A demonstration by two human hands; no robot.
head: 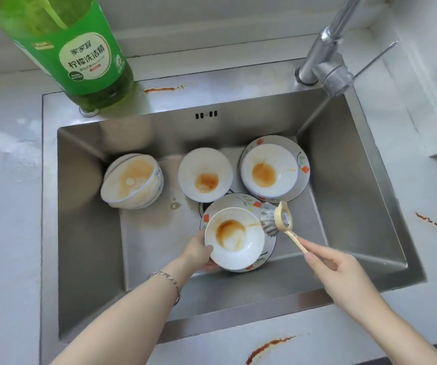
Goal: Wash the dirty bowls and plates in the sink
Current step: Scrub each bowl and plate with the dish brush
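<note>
Wide white table point(6, 180) all around, with reddish-orange smears on its near and right stretches. Set into it, the steel sink point(85, 206), and that's where every dish sits. On the sink's far-left ledge stands a big green detergent bottle point(88, 56); on the far-right corner, the chrome tap point(322, 61).

Down in the basin there's a flowered plate point(302, 156) at the far right with a stained bowl point(268, 171) resting on it. A second flowered plate point(241, 200) lies nearer, over the drain. At the left, a tilted stack of bowls point(133, 180) leans toward the sink wall, streaked orange inside. In the middle sits a lone bowl point(205, 175) with a brown patch at its bottom.

And here's the action: the left grip point(199, 251) holds the held bowl point(234, 238) by its left rim, thumb over the edge, tipped above the nearer plate. The right grip point(336, 264) pinches the end of the dish brush point(278, 219), bristles right at that bowl's right rim; contact I can't quite tell. A bracelet point(167, 277) circles the left wrist.
</note>
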